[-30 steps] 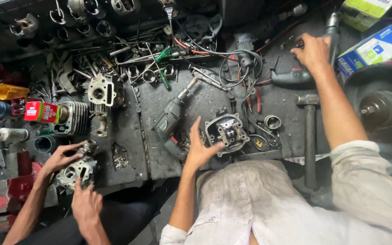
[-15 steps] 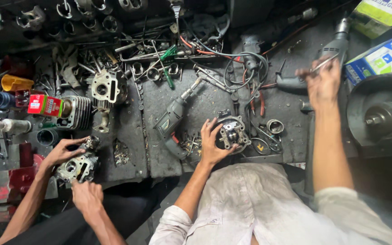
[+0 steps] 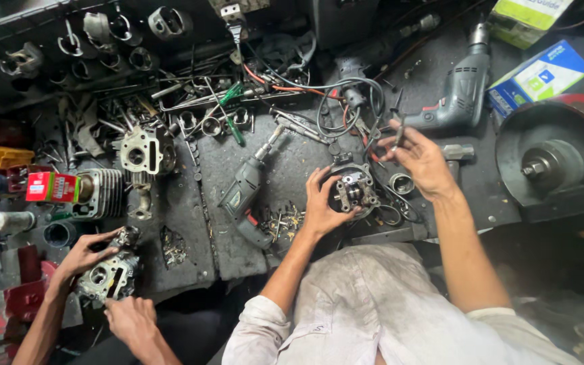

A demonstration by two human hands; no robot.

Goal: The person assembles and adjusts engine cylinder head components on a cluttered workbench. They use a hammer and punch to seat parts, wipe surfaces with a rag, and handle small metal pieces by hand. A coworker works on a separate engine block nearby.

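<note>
Grey metal engine housing (image 3: pixel 351 191) rests on the dark worktop (image 3: pixel 197 236), just in front of the person. The left hand (image 3: pixel 324 206) cups its near-left side, grip closed around the rim. The right hand (image 3: pixel 419 159) has left the grey power drill (image 3: pixel 459 94) at the far right, where it rested a second ago, and now hovers just beside the housing with a thin dark tool (image 3: pixel 398 132) pinched in its grip. Work has thus shifted from fetching to fitting. At lower left, a co-worker's hands (image 3: pixel 89 253) steady a second engine casting (image 3: pixel 109 277).
</note>
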